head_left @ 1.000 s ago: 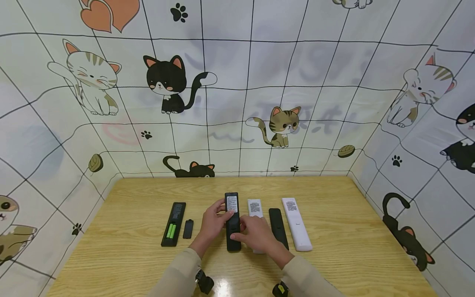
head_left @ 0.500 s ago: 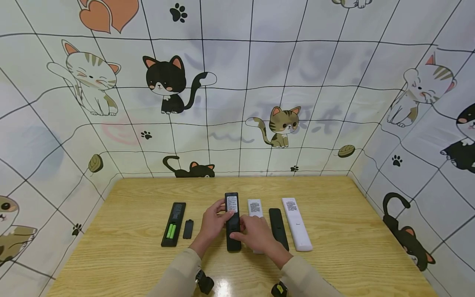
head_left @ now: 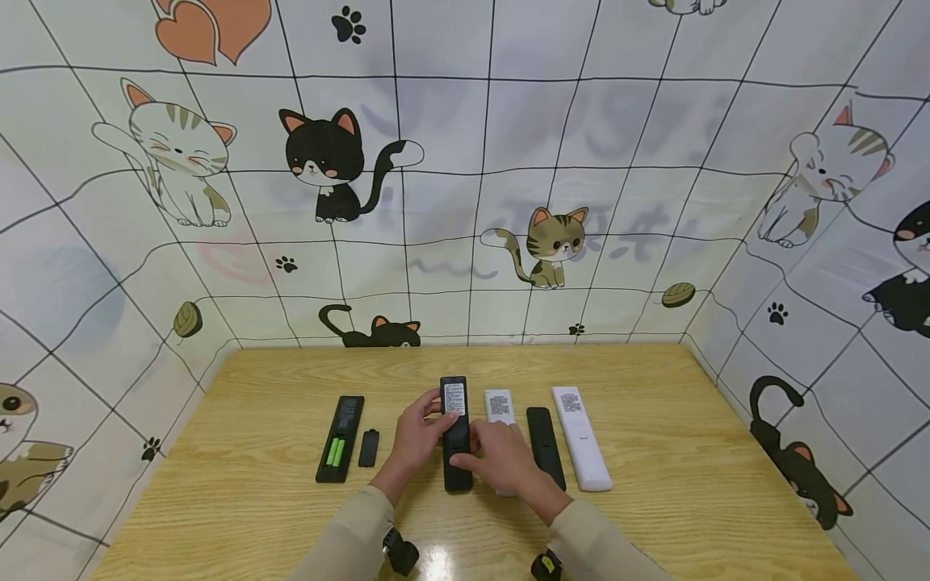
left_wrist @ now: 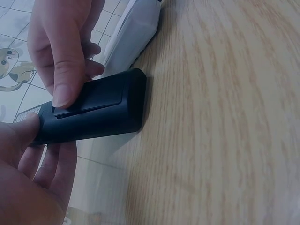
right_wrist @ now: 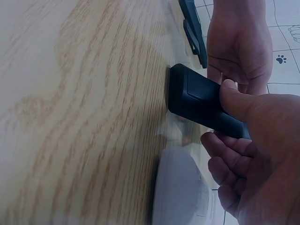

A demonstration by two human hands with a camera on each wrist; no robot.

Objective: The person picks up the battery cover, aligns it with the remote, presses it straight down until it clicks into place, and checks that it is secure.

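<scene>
A black remote, back side up with a white label at its far end, is tilted up with its near end on the table. My left hand grips its upper part from the left, thumb on the back. From the right, my right hand has its thumb on the battery cover; its other fingers curl at the remote's side. In the left wrist view one edge of the cover stands slightly raised by the thumb. The right wrist view shows the remote with the right thumb on it.
Left on the table lie an opened black remote with green batteries and a loose black cover. Right are a white remote partly behind my right hand, a black remote and a longer white one.
</scene>
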